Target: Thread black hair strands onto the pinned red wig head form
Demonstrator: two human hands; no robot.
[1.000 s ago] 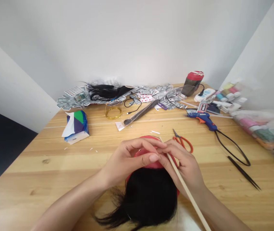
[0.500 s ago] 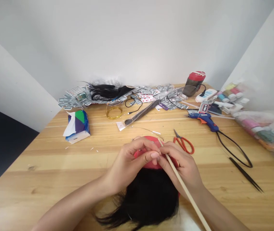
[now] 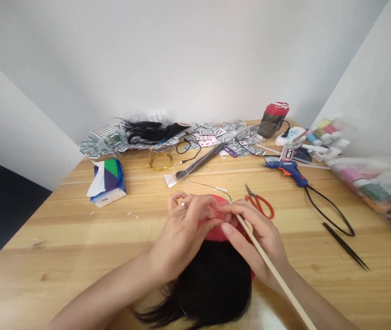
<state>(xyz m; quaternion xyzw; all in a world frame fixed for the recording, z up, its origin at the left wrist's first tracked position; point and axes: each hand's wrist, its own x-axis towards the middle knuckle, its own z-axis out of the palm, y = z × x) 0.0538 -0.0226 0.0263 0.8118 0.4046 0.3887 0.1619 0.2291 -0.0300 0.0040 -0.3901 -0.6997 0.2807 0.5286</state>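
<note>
A red rounded form with black hair on its near side sits on the wooden table. My left hand rests on the form's top left, fingers curled in a pinch on the red surface, a ring on one finger. My right hand grips a long thin wooden stick, whose tip meets the form's top beside my left fingertips. A thin strand runs up from the form's top toward the back.
Orange scissors lie right of the hands. A blue glue gun with a black cord, black tweezers, a tissue pack, a gold wire coil, more black hair and several small cards lie behind.
My left fingers have shifted forward over the top of the red form and spread a little. The right hand with the stick has stayed nearly in place.
</note>
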